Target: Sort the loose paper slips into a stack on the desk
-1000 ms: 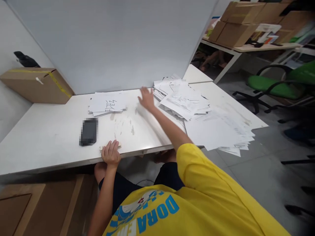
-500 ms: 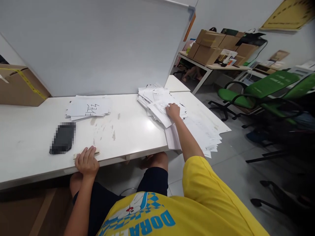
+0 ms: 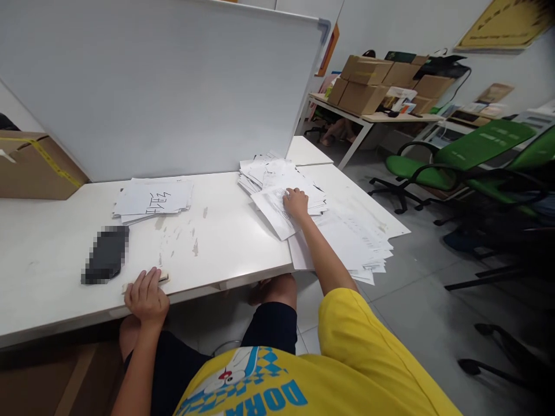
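At the near edge of the white table (image 3: 234, 248), my left hand (image 3: 146, 297) lies with its fingers closed over a slim cream-coloured bar (image 3: 163, 278); most of the bar is hidden under the fingers. To the right, my right hand (image 3: 296, 203) grips a sheet of paper (image 3: 272, 207) with curled fingers, on top of a messy paper pile (image 3: 258, 171). Below my right forearm, more papers (image 3: 347, 242) spread out to the table's right corner. A neater paper stack (image 3: 150, 196) with large dark handwriting on top sits at the left.
A black object (image 3: 106, 254), partly pixelated, lies left of my left hand. Behind the table stands a whiteboard (image 3: 165, 86), with a cardboard box (image 3: 34, 164) at its left. Green chairs (image 3: 472, 150) and a second table (image 3: 390, 117) bearing boxes (image 3: 359, 86) are at the right.
My right hand has moved slightly left and toward me, and the sheet under it has slid left and turned on the pile. The left hand stays on the bar. The view shifted slightly.
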Demonstrator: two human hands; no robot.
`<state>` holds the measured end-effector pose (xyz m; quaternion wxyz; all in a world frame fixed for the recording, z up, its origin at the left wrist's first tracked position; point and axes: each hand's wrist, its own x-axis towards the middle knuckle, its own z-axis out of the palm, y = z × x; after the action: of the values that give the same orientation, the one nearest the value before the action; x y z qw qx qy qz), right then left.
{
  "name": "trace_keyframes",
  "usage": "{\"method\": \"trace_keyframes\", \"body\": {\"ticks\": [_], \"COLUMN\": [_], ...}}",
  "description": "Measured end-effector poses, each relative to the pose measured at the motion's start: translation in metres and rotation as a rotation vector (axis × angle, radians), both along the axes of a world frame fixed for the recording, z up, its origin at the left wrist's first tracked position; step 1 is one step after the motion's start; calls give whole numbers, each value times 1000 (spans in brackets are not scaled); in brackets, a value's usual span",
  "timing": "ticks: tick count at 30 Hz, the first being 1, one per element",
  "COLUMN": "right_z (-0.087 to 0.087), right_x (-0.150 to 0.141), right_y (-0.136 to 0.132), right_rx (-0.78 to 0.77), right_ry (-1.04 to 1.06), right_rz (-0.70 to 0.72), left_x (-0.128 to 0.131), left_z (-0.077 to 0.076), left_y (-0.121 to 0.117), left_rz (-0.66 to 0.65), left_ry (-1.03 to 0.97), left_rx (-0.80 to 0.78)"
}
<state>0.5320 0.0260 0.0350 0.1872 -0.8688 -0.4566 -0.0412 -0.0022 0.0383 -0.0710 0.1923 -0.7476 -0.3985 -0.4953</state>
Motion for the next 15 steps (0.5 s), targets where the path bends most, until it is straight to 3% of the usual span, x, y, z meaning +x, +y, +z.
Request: {"method": "trace_keyframes", "body": {"ticks": [6, 10, 15], "right_z": [5, 2, 4], "right_x": [-2, -6, -12], "right_y": [-2, 0, 5], "right_rx": [2, -81, -14], "right_ry": [15, 73, 158], "right_rz": [86, 52, 44], "left_x": [-1, -1, 0], "left_z": [-3, -4, -4], "left_y": [1, 0, -1], "left_rz": [-44, -4, 0], "left_ry": [-35, -56, -55], "left_rx": [-54, -92, -62]}}
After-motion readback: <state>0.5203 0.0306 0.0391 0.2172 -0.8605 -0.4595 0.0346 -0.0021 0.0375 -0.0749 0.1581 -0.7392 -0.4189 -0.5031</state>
